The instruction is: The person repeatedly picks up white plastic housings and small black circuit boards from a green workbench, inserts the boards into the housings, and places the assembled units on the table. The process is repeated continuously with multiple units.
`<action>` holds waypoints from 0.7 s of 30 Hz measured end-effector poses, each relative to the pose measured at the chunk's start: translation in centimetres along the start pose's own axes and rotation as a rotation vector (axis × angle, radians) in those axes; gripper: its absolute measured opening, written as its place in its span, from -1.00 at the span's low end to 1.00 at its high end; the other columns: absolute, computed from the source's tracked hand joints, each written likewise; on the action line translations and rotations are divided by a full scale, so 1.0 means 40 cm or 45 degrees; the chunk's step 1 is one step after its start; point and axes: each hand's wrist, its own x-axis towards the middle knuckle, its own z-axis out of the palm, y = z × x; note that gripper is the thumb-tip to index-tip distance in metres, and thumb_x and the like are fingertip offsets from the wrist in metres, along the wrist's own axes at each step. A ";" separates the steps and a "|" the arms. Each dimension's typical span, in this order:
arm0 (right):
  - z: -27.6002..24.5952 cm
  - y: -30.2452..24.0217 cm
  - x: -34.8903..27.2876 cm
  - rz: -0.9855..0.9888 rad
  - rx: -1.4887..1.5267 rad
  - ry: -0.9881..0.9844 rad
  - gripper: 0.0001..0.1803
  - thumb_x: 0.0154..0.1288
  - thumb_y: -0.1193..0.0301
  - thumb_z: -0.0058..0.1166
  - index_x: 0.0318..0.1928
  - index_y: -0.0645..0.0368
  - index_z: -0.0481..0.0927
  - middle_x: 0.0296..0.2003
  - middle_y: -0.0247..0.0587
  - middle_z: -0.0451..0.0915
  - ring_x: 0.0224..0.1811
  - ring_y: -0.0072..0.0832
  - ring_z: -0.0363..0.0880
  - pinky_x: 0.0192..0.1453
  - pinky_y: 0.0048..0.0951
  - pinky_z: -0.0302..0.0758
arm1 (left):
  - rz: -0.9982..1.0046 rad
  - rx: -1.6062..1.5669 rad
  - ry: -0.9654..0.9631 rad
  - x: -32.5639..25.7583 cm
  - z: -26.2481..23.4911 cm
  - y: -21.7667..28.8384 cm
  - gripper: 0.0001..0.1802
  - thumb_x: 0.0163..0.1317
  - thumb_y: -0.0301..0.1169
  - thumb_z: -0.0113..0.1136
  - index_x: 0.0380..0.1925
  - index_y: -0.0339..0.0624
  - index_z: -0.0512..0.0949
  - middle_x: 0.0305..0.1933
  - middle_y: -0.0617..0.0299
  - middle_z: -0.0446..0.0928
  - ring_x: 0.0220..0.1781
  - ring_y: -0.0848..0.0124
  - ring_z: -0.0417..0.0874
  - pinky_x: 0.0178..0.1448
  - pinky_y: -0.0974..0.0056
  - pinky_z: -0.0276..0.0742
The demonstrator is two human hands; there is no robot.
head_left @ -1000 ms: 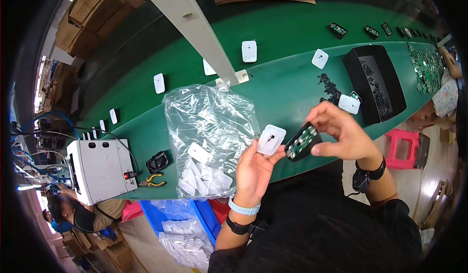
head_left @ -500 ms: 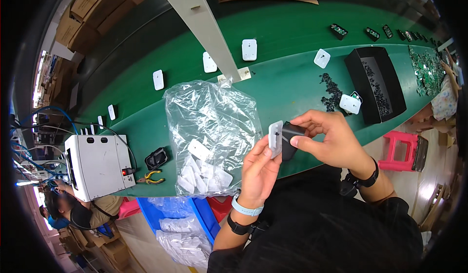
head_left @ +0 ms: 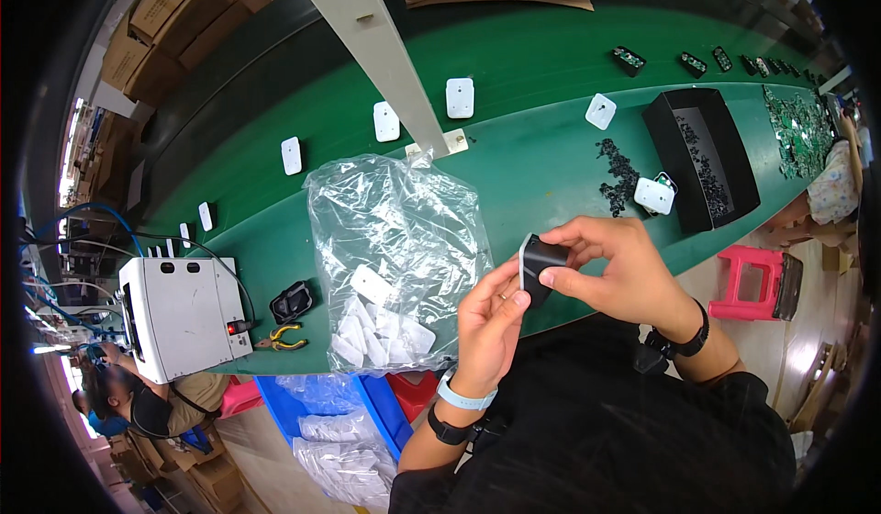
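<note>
Between my two hands, above the near edge of the green bench, are a black plastic housing (head_left: 545, 257) and a white plastic cover (head_left: 523, 264). The cover lies against the left side of the housing, seen edge-on. My left hand (head_left: 488, 326) pinches the cover, thumb and fingers closed on it. My right hand (head_left: 619, 262) grips the housing between thumb and fingers. To the left of my hands, a clear plastic bag (head_left: 395, 220) lies on the bench with several white covers (head_left: 372, 284) at its near end.
A metal post (head_left: 376, 46) stands on the bench. Right are a black box (head_left: 663, 156), small black parts (head_left: 618, 179) and a pile of circuit boards (head_left: 797, 128). Left are a white machine (head_left: 179, 312), yellow-handled pliers (head_left: 280, 338) and a black shell (head_left: 292, 303). White-covered units (head_left: 460, 98) lie on the green belt.
The white cover and the black housing have come together; before, the cover was tilted and apart from it. The white-covered units on the belt have shifted slightly left.
</note>
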 end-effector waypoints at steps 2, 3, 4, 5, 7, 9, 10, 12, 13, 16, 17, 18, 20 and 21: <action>0.001 0.000 -0.001 -0.008 0.011 -0.013 -0.62 0.21 0.44 0.45 0.00 0.33 0.67 -0.27 -0.16 0.76 -0.32 -0.51 0.75 -0.19 -0.47 0.69 | 0.011 0.051 0.025 -0.005 0.000 0.003 -0.55 0.41 -0.66 0.13 0.29 -0.46 0.43 0.41 -0.07 0.45 0.46 0.18 0.47 0.53 0.12 0.35; 0.001 0.000 -0.002 -0.009 0.038 -0.017 -0.62 0.21 0.46 0.44 0.00 0.33 0.67 -0.27 -0.15 0.76 -0.31 -0.50 0.75 -0.17 -0.47 0.70 | 0.005 0.092 0.036 -0.006 -0.003 0.005 -0.55 0.39 -0.67 0.14 0.27 -0.46 0.44 0.41 -0.09 0.44 0.47 0.16 0.47 0.53 0.11 0.36; 0.002 0.001 -0.003 -0.011 0.065 -0.022 -0.63 0.22 0.47 0.44 0.00 0.33 0.67 -0.27 -0.14 0.76 -0.30 -0.50 0.76 -0.15 -0.46 0.71 | -0.001 0.133 0.047 -0.007 -0.007 0.007 -0.56 0.38 -0.68 0.15 0.26 -0.46 0.45 0.42 -0.10 0.43 0.47 0.14 0.47 0.52 0.11 0.37; 0.002 0.003 -0.005 -0.013 0.092 -0.027 -0.63 0.22 0.48 0.44 0.00 0.33 0.67 -0.26 -0.14 0.76 -0.29 -0.49 0.76 -0.13 -0.45 0.71 | 0.011 0.157 0.035 -0.009 -0.011 0.007 -0.56 0.37 -0.69 0.16 0.25 -0.46 0.46 0.42 -0.11 0.43 0.46 0.13 0.47 0.51 0.11 0.39; 0.005 0.012 -0.013 -0.001 0.136 -0.025 -0.63 0.22 0.48 0.44 0.01 0.32 0.67 -0.26 -0.12 0.75 -0.27 -0.49 0.76 -0.11 -0.45 0.71 | 0.038 0.207 0.017 -0.014 -0.019 0.007 -0.56 0.34 -0.72 0.18 0.23 -0.46 0.48 0.42 -0.13 0.42 0.45 0.11 0.48 0.49 0.10 0.42; 0.009 0.013 -0.020 0.013 0.161 -0.020 -0.63 0.22 0.49 0.44 0.01 0.32 0.67 -0.25 -0.12 0.75 -0.27 -0.49 0.76 -0.11 -0.45 0.71 | 0.062 0.259 0.006 -0.014 -0.012 0.016 -0.58 0.35 -0.72 0.19 0.21 -0.46 0.49 0.42 -0.14 0.41 0.45 0.11 0.49 0.48 0.09 0.44; 0.011 0.012 -0.022 0.023 0.164 -0.014 -0.63 0.22 0.49 0.44 0.02 0.31 0.67 -0.24 -0.12 0.75 -0.27 -0.48 0.76 -0.10 -0.45 0.71 | 0.073 0.284 0.000 -0.014 -0.009 0.018 -0.59 0.35 -0.72 0.19 0.20 -0.46 0.50 0.42 -0.14 0.41 0.44 0.10 0.49 0.47 0.08 0.46; 0.012 0.012 -0.026 -0.010 0.130 -0.008 -0.62 0.21 0.48 0.45 0.02 0.30 0.68 -0.23 -0.12 0.75 -0.27 -0.46 0.76 -0.10 -0.44 0.71 | 0.174 0.351 -0.038 -0.013 -0.011 0.016 -0.60 0.36 -0.70 0.19 0.20 -0.45 0.50 0.41 -0.14 0.42 0.42 0.12 0.51 0.46 0.09 0.47; 0.013 0.013 -0.029 -0.051 0.093 -0.007 -0.61 0.21 0.48 0.46 0.03 0.29 0.68 -0.23 -0.12 0.75 -0.27 -0.44 0.76 -0.10 -0.42 0.70 | 0.225 0.385 -0.058 -0.012 -0.012 0.016 -0.60 0.36 -0.69 0.19 0.20 -0.45 0.50 0.40 -0.14 0.43 0.41 0.13 0.52 0.46 0.10 0.48; 0.015 0.016 -0.040 -0.134 0.021 -0.010 -0.58 0.18 0.45 0.48 0.04 0.26 0.68 -0.21 -0.11 0.74 -0.24 -0.36 0.76 -0.10 -0.39 0.68 | 0.296 0.511 -0.074 -0.011 -0.011 0.027 -0.64 0.37 -0.67 0.22 0.16 -0.45 0.52 0.38 -0.13 0.45 0.37 0.15 0.56 0.44 0.13 0.50; 0.015 0.017 -0.044 -0.154 0.003 -0.013 -0.57 0.17 0.44 0.48 0.05 0.26 0.68 -0.20 -0.10 0.74 -0.22 -0.34 0.76 -0.10 -0.37 0.67 | 0.320 0.507 -0.075 -0.011 -0.006 0.028 -0.64 0.36 -0.66 0.24 0.15 -0.45 0.54 0.36 -0.12 0.46 0.35 0.16 0.57 0.42 0.14 0.51; 0.012 0.013 -0.045 -0.187 -0.028 -0.028 -0.56 0.16 0.43 0.49 0.05 0.25 0.68 -0.19 -0.10 0.73 -0.21 -0.31 0.76 -0.11 -0.36 0.67 | 0.347 0.505 -0.071 -0.015 0.001 0.031 -0.63 0.34 -0.66 0.26 0.14 -0.45 0.55 0.34 -0.12 0.47 0.34 0.17 0.58 0.41 0.15 0.52; 0.003 0.002 -0.049 -0.253 -0.091 -0.057 -0.54 0.14 0.42 0.49 0.06 0.24 0.68 -0.18 -0.09 0.73 -0.19 -0.25 0.75 -0.11 -0.34 0.66 | 0.375 0.566 -0.062 -0.021 0.009 0.037 -0.63 0.31 -0.64 0.32 0.13 -0.44 0.58 0.31 -0.12 0.50 0.31 0.18 0.60 0.38 0.16 0.54; 0.001 0.004 -0.051 -0.281 -0.092 -0.054 -0.54 0.14 0.42 0.49 0.06 0.24 0.68 -0.17 -0.08 0.73 -0.18 -0.23 0.75 -0.10 -0.34 0.66 | 0.371 0.628 -0.062 -0.023 0.010 0.044 -0.62 0.29 -0.63 0.34 0.12 -0.43 0.60 0.29 -0.12 0.52 0.29 0.19 0.61 0.36 0.17 0.56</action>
